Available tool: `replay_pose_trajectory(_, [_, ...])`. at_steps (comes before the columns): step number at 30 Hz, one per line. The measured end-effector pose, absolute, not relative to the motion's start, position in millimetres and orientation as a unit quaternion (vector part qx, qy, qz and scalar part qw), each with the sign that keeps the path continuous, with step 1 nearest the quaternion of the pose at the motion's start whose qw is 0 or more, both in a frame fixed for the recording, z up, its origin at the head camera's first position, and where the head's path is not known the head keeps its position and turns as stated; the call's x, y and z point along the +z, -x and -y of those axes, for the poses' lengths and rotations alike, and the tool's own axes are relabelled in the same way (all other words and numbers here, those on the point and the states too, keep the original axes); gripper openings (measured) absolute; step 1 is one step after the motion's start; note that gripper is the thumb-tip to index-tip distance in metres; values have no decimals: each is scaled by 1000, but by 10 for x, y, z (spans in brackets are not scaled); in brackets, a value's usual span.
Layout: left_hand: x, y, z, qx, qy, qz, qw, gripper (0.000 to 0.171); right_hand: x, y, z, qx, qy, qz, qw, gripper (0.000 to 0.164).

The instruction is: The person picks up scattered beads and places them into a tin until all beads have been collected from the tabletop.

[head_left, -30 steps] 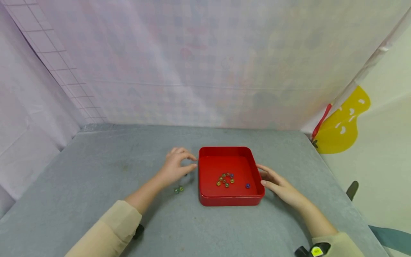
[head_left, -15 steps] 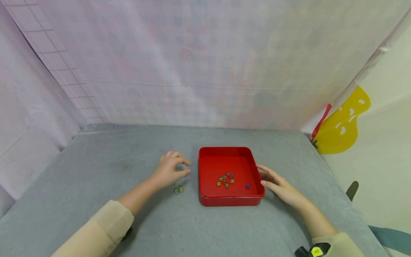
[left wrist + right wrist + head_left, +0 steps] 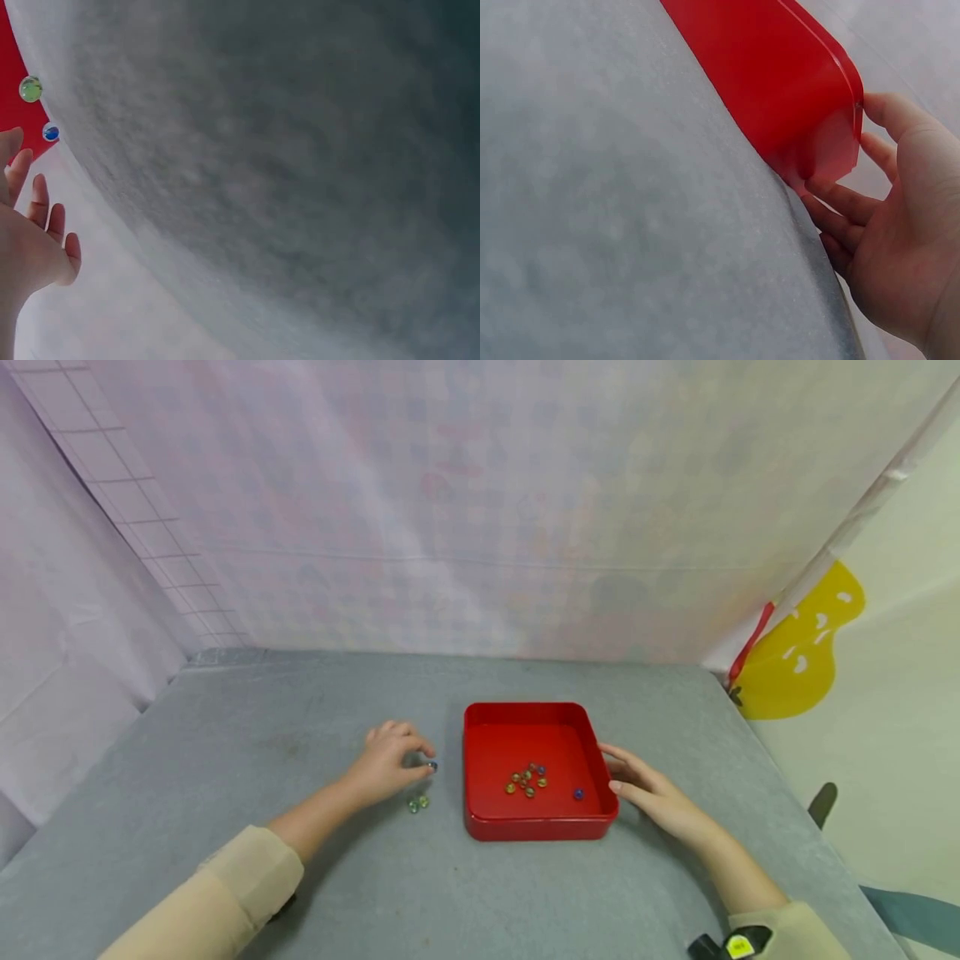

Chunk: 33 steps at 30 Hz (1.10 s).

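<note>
My left hand [image 3: 386,766] is low over the table, left of a red square tray [image 3: 540,830]. Its thumb and index finger are spread around a small blue marble [image 3: 432,766], which shows just off the fingertips in the left wrist view. Two green marbles [image 3: 418,803] lie on the table below that hand; one green marble [image 3: 31,88] also shows in the left wrist view. Inside the tray are several yellowish marbles [image 3: 527,776] and a blue one [image 3: 578,794] near its right side. My right hand [image 3: 652,789] rests its fingertips and thumb against the tray's right outer wall.
A grey cloth-covered table [image 3: 300,710] extends around the tray. Pale patterned curtains [image 3: 480,527] hang behind and at the sides. A yellow printed shape [image 3: 795,660] is on the right-hand curtain.
My left hand has drawn back from the tray's left wall, moving left and slightly down to the blue marble on the table. The right hand and tray stay put.
</note>
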<state>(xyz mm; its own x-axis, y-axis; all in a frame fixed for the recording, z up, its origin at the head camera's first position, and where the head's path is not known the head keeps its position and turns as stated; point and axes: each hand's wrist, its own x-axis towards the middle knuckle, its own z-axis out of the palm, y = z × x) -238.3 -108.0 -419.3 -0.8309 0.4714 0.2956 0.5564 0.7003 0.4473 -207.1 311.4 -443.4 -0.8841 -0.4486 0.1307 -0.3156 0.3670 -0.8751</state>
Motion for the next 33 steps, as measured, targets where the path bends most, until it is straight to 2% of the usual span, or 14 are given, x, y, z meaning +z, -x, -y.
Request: replay_pose_trajectory(33, [-4269, 2418, 1081, -246, 263, 931, 60, 18, -4425, 2073, -3102, -508, 231, -827, 63, 52])
